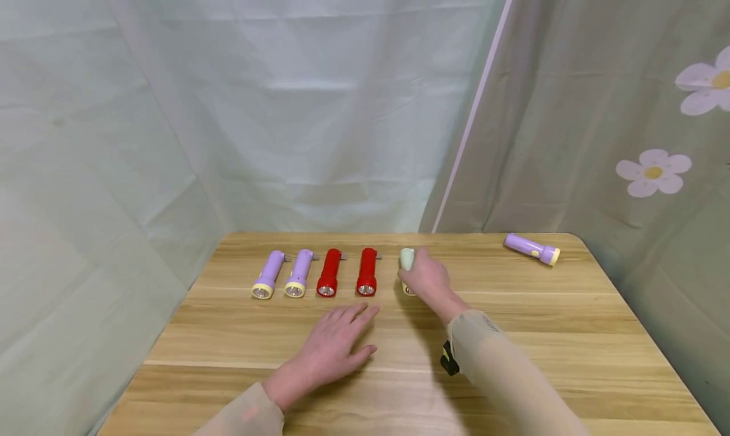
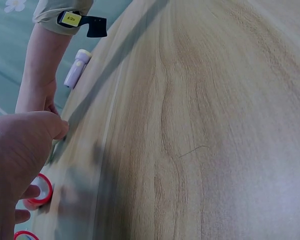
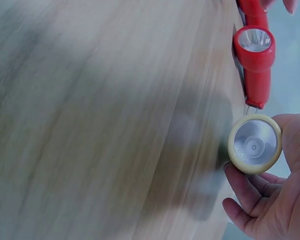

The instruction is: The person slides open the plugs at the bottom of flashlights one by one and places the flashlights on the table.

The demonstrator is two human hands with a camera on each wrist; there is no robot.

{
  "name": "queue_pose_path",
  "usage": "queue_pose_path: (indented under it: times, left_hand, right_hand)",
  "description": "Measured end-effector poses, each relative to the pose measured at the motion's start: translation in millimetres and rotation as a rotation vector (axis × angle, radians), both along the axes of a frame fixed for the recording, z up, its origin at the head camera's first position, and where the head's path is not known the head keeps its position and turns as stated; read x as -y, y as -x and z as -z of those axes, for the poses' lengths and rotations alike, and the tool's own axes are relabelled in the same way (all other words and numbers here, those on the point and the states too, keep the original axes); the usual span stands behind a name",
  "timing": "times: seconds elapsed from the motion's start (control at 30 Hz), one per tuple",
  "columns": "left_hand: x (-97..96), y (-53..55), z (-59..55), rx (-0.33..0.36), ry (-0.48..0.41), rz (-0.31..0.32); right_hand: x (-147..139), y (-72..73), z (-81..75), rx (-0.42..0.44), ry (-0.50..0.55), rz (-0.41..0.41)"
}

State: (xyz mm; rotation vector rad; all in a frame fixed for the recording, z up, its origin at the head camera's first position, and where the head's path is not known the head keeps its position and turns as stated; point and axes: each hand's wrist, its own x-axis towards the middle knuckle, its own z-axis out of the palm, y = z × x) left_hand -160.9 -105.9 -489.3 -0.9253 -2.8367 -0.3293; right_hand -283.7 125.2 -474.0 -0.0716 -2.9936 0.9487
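Note:
My right hand grips a pale green flashlight at the right end of a row on the table. In the right wrist view its cream-rimmed lens faces the camera, with thumb and fingers around the body. My left hand is spread low over the table in front of the row, holding nothing. Left of the green one lie a red flashlight and another red flashlight. Further left are two purple flashlights, one purple flashlight beside the reds and an outer purple flashlight.
A separate purple flashlight with a cream head lies near the table's back right corner. The wooden table backs onto pale hanging curtains. Metal prongs stick out from the tail ends of the row's purple and red flashlights.

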Motion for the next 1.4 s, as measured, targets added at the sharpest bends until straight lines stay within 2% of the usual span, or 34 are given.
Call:
queue_pose_path:
  times: [0.27, 0.8, 1.17, 1.4]
  left_hand:
    - [-0.7, 0.6, -1.7, 0.027, -0.013, -0.001]
    - [-2.3, 0.8, -2.3, 0.033, -0.007, 0.009]
    - [-4.4, -1.1, -3.0, 0.039, -0.007, 0.002]
    - [-6.4, 0.3, -0.4, 0.051, -0.006, 0.000]
  right_hand:
    - [3.7, 2.1, -0.9, 0.004, -0.025, -0.012]
    - [3.9, 2.8, -1.0, 0.012, -0.115, -0.037]
    - [-4.7, -0.1, -0.5, -0.005, -0.137, -0.069]
    - [-10.0, -1.6, 0.7, -0.004, -0.098, -0.078]
